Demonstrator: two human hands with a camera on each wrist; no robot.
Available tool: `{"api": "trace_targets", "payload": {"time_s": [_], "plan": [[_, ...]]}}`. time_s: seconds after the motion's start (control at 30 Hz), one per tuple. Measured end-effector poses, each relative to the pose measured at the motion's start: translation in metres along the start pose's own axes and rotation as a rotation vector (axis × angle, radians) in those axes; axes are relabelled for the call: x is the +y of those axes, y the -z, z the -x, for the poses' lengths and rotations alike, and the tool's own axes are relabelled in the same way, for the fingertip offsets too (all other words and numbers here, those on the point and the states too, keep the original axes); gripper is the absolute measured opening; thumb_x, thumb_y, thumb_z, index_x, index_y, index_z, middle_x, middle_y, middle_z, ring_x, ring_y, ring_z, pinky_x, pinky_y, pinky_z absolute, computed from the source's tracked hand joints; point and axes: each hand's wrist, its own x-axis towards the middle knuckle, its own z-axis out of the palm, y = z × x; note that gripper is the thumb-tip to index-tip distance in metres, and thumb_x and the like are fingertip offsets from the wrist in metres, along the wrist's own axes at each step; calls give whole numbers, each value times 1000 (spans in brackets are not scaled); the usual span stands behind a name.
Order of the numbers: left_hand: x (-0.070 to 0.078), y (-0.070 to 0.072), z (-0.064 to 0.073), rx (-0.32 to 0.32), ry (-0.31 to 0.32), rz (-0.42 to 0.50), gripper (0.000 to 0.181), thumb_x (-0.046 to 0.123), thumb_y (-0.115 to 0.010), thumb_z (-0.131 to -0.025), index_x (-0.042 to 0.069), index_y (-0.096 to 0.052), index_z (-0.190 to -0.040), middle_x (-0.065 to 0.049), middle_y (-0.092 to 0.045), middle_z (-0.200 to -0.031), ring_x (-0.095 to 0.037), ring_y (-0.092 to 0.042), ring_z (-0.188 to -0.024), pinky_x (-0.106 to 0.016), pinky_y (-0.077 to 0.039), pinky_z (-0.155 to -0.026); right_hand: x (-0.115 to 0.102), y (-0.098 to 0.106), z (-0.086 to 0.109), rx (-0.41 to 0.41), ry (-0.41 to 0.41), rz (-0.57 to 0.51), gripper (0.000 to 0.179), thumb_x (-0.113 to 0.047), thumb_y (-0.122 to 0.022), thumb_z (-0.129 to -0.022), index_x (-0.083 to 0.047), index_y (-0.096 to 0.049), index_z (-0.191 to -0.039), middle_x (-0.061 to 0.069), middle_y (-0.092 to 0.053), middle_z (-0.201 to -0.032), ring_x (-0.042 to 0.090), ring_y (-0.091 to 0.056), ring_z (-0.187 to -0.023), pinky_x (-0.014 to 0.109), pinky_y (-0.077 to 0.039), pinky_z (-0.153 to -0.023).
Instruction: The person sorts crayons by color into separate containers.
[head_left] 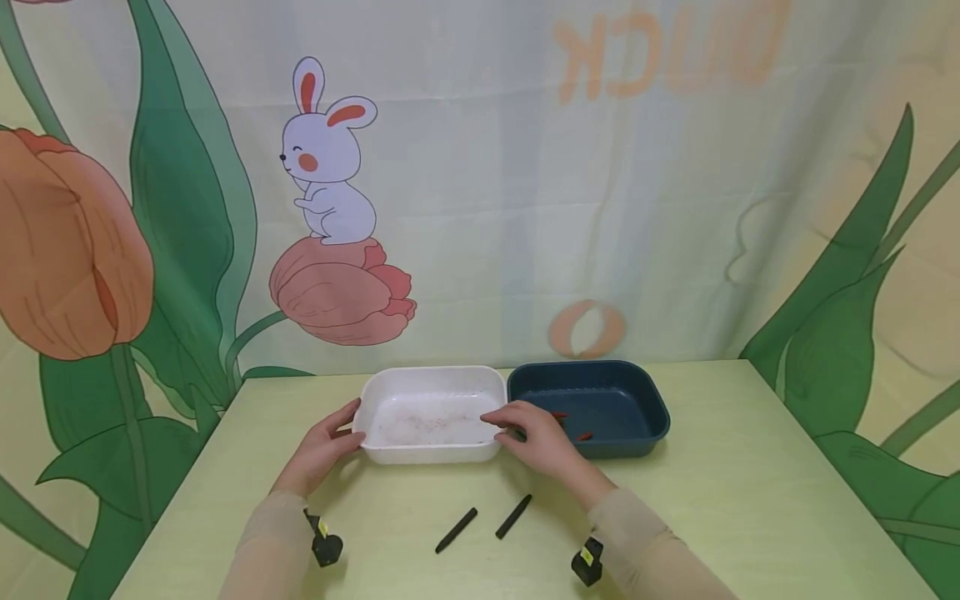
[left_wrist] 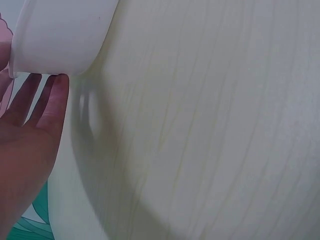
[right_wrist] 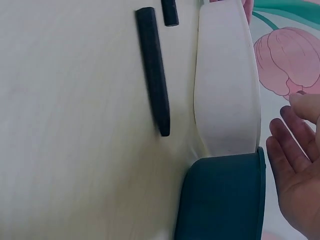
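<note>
A white tray [head_left: 431, 452] stands on the table, with faint reddish specks across its floor. My left hand [head_left: 321, 454] holds its left end, thumb over the rim; in the left wrist view the fingers [left_wrist: 57, 102] touch the outer wall. Above the tray's right rim hovers my right hand [head_left: 536, 437], its fingers spread and nothing visible between them. In the right wrist view this hand [right_wrist: 300, 165] appears beyond the rims. A dark blue tray [head_left: 652, 412] adjoins the white one on the right. Inside it lie small slender red pieces [head_left: 585, 437], partly hidden by my right hand.
Two black tapered sticks, a left one [head_left: 456, 531] and a right one [head_left: 513, 517], lie slanted on the pale table [head_left: 750, 500] in front of the trays. Behind the table hangs a printed curtain [head_left: 480, 208] with a rabbit and tulips.
</note>
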Motion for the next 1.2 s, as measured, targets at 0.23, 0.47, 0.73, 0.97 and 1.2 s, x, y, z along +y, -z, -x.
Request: {"api": "trace_targets", "payload": {"time_s": [0.23, 0.47, 0.73, 0.97, 1.2], "plan": [[0, 0, 0, 3, -3, -6, 69, 13, -63, -97, 16, -29, -157, -17, -26, -160, -40, -39, -137, -48, -38, -109, -2, 6, 17, -30, 72, -20, 36, 3, -74, -85, -7, -71, -119, 4, -68, -108, 23, -62, -93, 35, -53, -76], [-1, 1, -1, 5, -7, -7, 69, 13, -63, -97, 16, -29, -157, -16, -27, -159, -40, -40, -136, -48, -38, -108, -7, 11, 31, -98, 153, -9, 38, -2, -76, -85, -7, -70, -122, 3, -69, -111, 18, -62, -100, 33, -53, -80], [-2, 0, -2, 6, -12, -14, 69, 12, -62, -97, 14, -29, -157, -17, -26, -160, -40, -38, -137, -48, -38, -109, -6, 9, 51, -170, 133, -7, 42, -7, -79, -83, -12, -69, -124, -1, -68, -115, 17, -61, -106, 36, -51, -88], [-2, 0, -2, 8, -13, 1, 69, 11, -62, -97, 14, -29, -157, -16, -25, -160, -39, -39, -137, -47, -38, -109, 6, 2, 63, -206, 155, -24, 46, -7, -82, -80, -13, -69, -123, -3, -68, -114, 15, -60, -107, 37, -49, -92], [-2, -1, -2, 7, -13, 5, 69, 11, -62, -97, 14, -30, -157, -17, -26, -159, -40, -40, -136, -47, -39, -108, 14, -4, 71, -244, 143, -3, 50, -7, -83, -76, -14, -69, -123, 0, -64, -118, 18, -56, -110, 40, -44, -96]]}}
